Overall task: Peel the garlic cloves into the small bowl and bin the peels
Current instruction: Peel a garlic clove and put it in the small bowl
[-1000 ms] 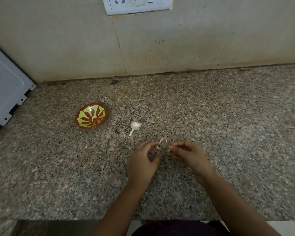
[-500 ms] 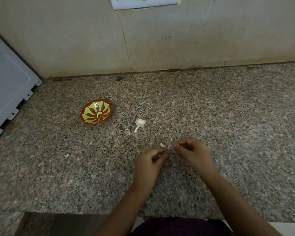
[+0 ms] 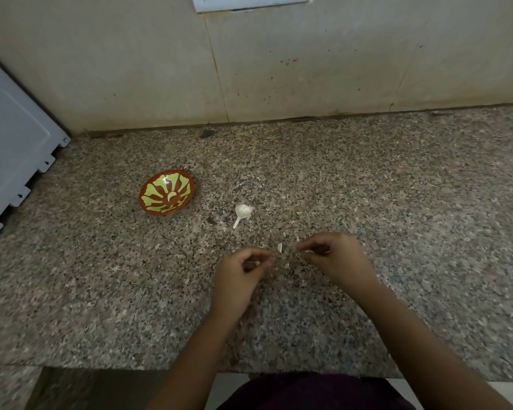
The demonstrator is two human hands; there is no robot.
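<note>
Evidently mid-peel, the person works close to the bench's near edge, about midway along it. The left hand (image 3: 240,273) curls its fingers tight around a small pale bit, probably a garlic clove (image 3: 257,263). The right hand (image 3: 335,258) pinches a pale sliver of peel (image 3: 310,251) just apart from it, as if drawing skin away. Loose peel scraps (image 3: 280,248) lie on the bench (image 3: 397,202) between the hands, presumably dropped there for binning afterwards. The rest of the garlic bulb (image 3: 243,211) sits just beyond them, and the small bowl (image 3: 144,199) stands nearer the wall and to the left, within reach. A pale crescent at the bowl's centre may be a peeled clove or painted pattern; it is unclear which. Both hands are blurred, the clove is mostly hidden, and where the peels are to go lies outside the view.
</note>
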